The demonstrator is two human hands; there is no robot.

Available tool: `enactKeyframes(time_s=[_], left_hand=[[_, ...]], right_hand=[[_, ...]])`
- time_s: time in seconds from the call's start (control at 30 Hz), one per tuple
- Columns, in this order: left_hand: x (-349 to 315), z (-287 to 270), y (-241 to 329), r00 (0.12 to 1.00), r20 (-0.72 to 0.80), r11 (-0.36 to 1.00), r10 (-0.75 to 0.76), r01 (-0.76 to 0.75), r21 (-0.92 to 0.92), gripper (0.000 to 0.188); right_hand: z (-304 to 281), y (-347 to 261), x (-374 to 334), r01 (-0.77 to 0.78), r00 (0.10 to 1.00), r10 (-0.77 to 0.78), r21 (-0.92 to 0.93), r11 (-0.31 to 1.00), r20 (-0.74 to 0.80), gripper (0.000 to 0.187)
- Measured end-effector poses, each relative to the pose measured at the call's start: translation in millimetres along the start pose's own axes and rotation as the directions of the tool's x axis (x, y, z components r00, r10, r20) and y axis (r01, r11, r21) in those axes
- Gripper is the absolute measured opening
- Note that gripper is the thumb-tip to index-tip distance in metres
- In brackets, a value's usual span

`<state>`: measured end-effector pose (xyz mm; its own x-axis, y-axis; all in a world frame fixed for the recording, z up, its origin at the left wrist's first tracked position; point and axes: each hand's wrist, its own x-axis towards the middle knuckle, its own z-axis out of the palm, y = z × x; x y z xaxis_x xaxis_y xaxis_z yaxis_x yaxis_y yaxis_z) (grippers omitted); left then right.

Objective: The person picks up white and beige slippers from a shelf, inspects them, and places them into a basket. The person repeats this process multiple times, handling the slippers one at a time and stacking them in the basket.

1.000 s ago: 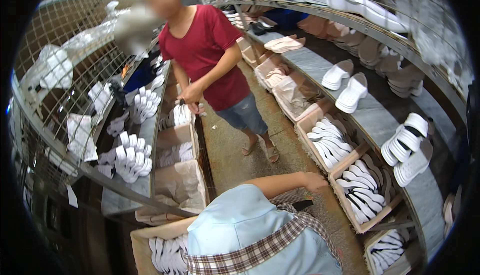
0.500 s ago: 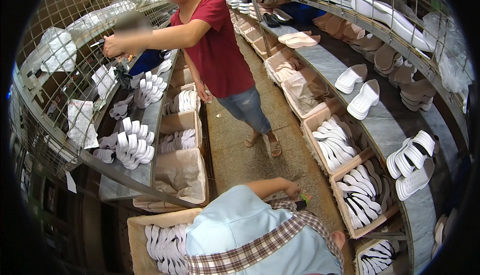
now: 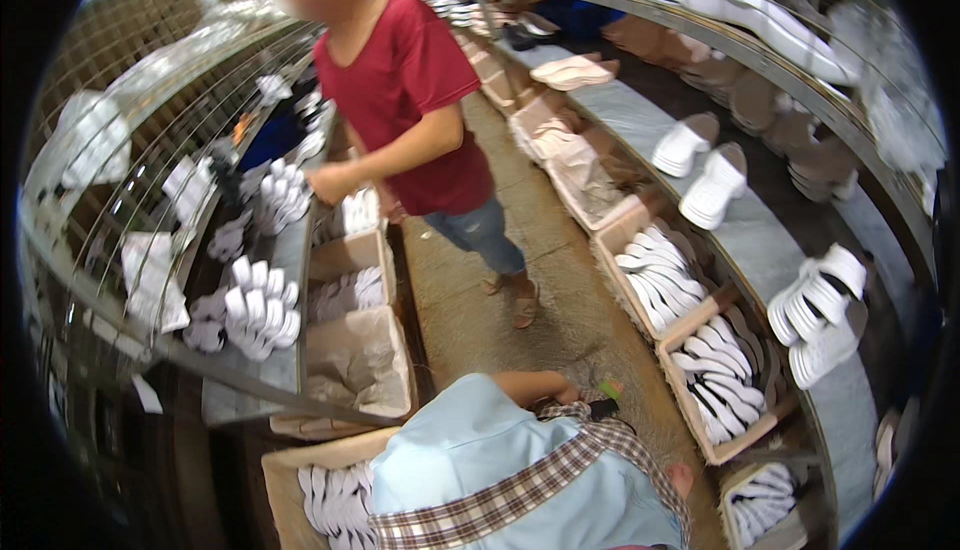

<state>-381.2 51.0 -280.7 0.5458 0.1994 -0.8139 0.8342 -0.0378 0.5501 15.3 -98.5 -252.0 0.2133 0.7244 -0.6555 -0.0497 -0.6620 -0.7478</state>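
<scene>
White sheets (image 3: 153,282): two, creased, hung on the wire mesh at left.
Curved shoe pieces (image 3: 263,312): two white, ribbed clusters on the grey left shelf (image 3: 240,400).
Cream bin (image 3: 318,452): one, lower left, white soles (image 3: 335,505) lay beside the smooth light-blue cloth (image 3: 460,445).
Red-shirted co-worker (image 3: 405,110): arm, raised half a second before, had lowered beside the left shelf.
Left hand (image 3: 567,391): blurred, drawn back since its rightward reach a second before; loose or grasping, I could not tell.
Right hand: out of sight.
Green piece (image 3: 611,388): one, small, just right of the left hand.
Right-hand bins (image 3: 745,440): three held white soles.
Clog-shaped pieces (image 3: 714,188): two, white, rounded, side by side.
</scene>
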Motion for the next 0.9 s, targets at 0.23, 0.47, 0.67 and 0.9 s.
enactKeyframes(time_s=[0.23,0.47,0.67,0.9], left_hand=[[7.4,9.6,-14.3,0.962,-0.266,0.98,-0.06,0.108,0.17,0.041],[-49.6,-93.6,83.9,0.607,-0.782,0.985,0.139,-0.165,0.047,0.049],[-53.0,-239.3,231.3,0.08,-0.885,0.653,0.458,-0.706,0.274,0.041],[3.2,-420.2,353.2,0.195,-0.936,0.484,0.294,-0.874,-0.03,0.049]], right_hand=[[9.9,15.3,2.5,0.237,0.969,-0.238,-0.032,0.971,-0.066,0.015],[7.8,-39.6,-28.4,0.209,0.974,-0.191,0.168,0.963,-0.12,0.014],[11.8,-69.6,-41.7,0.151,0.97,-0.083,0.298,0.943,-0.229,0.015],[41.3,-116.8,-37.9,0.139,0.949,-0.015,0.376,0.916,-0.315,0.016]])
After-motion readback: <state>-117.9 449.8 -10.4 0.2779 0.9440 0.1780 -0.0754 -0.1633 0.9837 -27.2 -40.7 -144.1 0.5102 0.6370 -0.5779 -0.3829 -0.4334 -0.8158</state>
